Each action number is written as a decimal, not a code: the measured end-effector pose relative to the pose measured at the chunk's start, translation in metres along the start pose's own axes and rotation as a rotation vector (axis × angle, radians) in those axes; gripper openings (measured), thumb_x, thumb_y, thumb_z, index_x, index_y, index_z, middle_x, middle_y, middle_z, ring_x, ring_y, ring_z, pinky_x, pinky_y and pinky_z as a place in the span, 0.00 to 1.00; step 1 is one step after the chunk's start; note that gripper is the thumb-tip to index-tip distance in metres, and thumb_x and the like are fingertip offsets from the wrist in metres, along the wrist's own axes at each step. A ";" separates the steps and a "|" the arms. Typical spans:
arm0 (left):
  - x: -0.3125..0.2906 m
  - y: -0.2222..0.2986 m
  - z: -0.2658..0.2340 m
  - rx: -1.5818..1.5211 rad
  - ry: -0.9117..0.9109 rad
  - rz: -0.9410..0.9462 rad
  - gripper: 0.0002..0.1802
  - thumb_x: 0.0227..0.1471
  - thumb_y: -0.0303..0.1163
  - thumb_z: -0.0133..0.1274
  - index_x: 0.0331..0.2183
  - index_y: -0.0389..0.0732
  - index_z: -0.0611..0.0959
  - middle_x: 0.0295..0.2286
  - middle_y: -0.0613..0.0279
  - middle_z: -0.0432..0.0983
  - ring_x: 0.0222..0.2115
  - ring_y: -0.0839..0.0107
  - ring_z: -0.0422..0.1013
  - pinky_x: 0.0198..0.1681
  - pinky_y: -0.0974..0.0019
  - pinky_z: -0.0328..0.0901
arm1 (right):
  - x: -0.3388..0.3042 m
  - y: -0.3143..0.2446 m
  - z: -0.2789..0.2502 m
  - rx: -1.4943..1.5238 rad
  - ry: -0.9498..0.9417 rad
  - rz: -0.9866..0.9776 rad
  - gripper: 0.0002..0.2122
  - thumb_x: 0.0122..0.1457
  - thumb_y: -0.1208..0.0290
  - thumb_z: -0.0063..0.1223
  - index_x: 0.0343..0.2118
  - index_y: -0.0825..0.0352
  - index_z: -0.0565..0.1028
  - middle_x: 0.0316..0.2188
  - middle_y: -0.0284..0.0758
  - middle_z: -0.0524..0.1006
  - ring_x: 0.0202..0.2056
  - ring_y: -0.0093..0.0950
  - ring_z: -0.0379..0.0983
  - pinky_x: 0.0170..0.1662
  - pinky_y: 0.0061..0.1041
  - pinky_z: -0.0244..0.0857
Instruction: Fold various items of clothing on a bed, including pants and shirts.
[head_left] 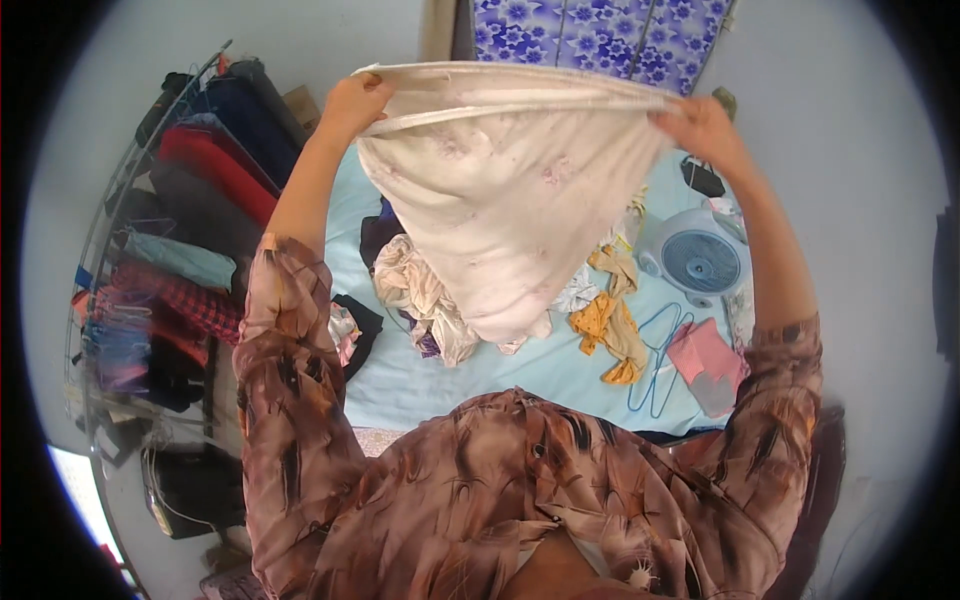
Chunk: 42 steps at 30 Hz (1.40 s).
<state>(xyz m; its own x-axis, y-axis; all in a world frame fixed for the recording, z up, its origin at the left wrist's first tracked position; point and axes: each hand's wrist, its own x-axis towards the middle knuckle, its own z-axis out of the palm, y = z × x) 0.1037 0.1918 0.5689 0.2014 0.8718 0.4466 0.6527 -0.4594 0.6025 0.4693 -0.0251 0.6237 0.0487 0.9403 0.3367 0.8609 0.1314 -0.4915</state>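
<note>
Cream cloth (pixel 510 195), one piece with a faint pinkish flower print, is stretched between two bare hands, held up on the far side over a light blue sheet (pixel 480 385). Two pale hems run from hand to hand along its far edge; below them it narrows toward the near side. Whether its lowest end touches the things beneath cannot be told. The left hand (pixel 358 103) has its fingers curled tight round the left end of the hems; the right hand (pixel 695 125), slightly blurred, grips the right end.

On the sheet, just beyond the cloth's left edge, lies one crumpled beige heap (pixel 415 290), and farther left one black garment (pixel 360 335), near the left sleeve. To the right are one orange-yellow garment (pixel 615 335), at least two overlapping blue hangers (pixel 665 375), one pink and grey folded cloth (pixel 705 365) and, farther off, one pale blue fan (pixel 700 262). Beyond the fan sits one black item (pixel 702 176).

On the far left, one metal rack (pixel 135 152) holds many garments, too crowded to count, among them one red garment (pixel 215 160). At the far side stand three purple-flowered panels (pixel 600 35). Any labels are too small to read.
</note>
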 end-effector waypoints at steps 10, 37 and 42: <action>-0.038 0.047 0.010 0.365 -0.254 0.069 0.26 0.40 0.48 0.47 0.29 0.32 0.75 0.30 0.44 0.72 0.33 0.51 0.69 0.38 0.56 0.63 | -0.010 -0.054 -0.019 0.206 -0.286 -0.221 0.08 0.45 0.80 0.41 0.29 0.71 0.71 0.24 0.29 0.70 0.29 0.17 0.63 0.34 0.18 0.59; -0.059 0.012 0.084 -1.092 -0.670 -0.393 0.27 0.25 0.12 0.34 0.35 0.34 0.72 0.31 0.57 0.67 0.30 0.63 0.67 0.35 0.61 0.64 | -0.091 -0.068 0.018 -0.436 -0.932 -0.102 0.06 0.42 0.69 0.49 0.24 0.64 0.71 0.18 0.35 0.72 0.25 0.35 0.69 0.55 0.47 0.40; -0.038 -0.006 0.039 -1.378 -0.474 -0.486 0.24 0.21 0.13 0.34 0.30 0.30 0.70 0.32 0.52 0.69 0.36 0.60 0.67 0.45 0.62 0.61 | -0.100 -0.016 0.027 -0.575 -0.408 -0.128 0.12 0.41 0.67 0.49 0.29 0.67 0.69 0.18 0.39 0.72 0.27 0.41 0.70 0.51 0.53 0.43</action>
<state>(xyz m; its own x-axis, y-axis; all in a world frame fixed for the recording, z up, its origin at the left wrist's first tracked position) 0.1212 0.1679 0.5225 0.5565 0.8292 -0.0524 -0.3860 0.3139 0.8675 0.4365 -0.1123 0.5761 -0.1673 0.9857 -0.0192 0.9832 0.1683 0.0712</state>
